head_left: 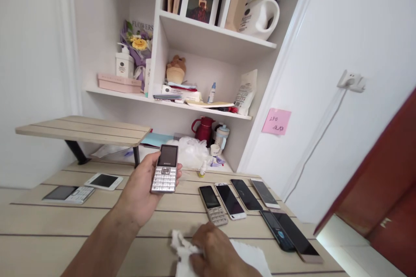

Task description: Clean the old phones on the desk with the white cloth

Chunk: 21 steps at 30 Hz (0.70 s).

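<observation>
In my left hand (141, 190) is a silver keypad phone (165, 169), held up above the table with its dark screen and keys facing me. My fingers wrap round its back and right side. Low in the view, my right hand (214, 246) is closed on a crumpled white tissue (183, 249), part of which spreads out under the hand. Just beyond that hand lies a gold keypad phone (213, 204). Beside it rest a white-framed smartphone (230, 200) and a black smartphone (246, 194).
Farther right are another smartphone (264, 192), a dark blue phone (277, 230) and a large gold smartphone (297, 236). At left lie a white smartphone (104, 181) and a keypad phone (69, 194), near a small raised stand (82, 130). A small bottle (203, 169) stands toward the back.
</observation>
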Tool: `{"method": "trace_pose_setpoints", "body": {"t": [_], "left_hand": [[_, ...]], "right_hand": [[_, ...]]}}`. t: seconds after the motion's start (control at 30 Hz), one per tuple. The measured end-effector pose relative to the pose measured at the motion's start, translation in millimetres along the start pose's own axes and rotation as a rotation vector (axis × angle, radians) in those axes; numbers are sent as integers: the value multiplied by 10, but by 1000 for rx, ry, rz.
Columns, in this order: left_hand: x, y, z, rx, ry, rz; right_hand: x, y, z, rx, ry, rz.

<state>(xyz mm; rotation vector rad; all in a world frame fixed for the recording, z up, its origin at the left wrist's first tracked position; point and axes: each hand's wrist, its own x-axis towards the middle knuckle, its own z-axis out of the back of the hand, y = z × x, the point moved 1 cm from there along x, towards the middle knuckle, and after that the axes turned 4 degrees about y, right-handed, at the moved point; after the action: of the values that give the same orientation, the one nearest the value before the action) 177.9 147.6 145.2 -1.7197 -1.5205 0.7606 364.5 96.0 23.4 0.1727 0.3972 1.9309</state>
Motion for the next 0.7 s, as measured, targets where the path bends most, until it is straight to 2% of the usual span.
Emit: {"method": "trace_pose_setpoints", "body": {"t": [0.03,0.1,0.2,0.37,0.47,0.53,0.63,0.7], "left_hand": [[-4,4,3,-2,-2,-1],[-14,7,8,-6,-3,-12],[-52,2,-3,-6,-9,-24],[-156,26,-60,-48,-15,10],[-181,77,-90,-49,7,25],[-178,103,-112,-36,-1,39],[-165,107,-152,-25,-55,66],[-158,94,-174,-37,-84,81]], "right_hand": [[-13,-31,47,95,-34,10],[-38,-87,163,422,-89,69],[-16,-130,287,985,-71,201],[221,-140,209,1617,-22,300],[365,-105,131,1793,58,354],[425,-56,142,1851,20,345],[491,33,265,1894,-197,270],[543,86,378,1828,-367,258]]}}
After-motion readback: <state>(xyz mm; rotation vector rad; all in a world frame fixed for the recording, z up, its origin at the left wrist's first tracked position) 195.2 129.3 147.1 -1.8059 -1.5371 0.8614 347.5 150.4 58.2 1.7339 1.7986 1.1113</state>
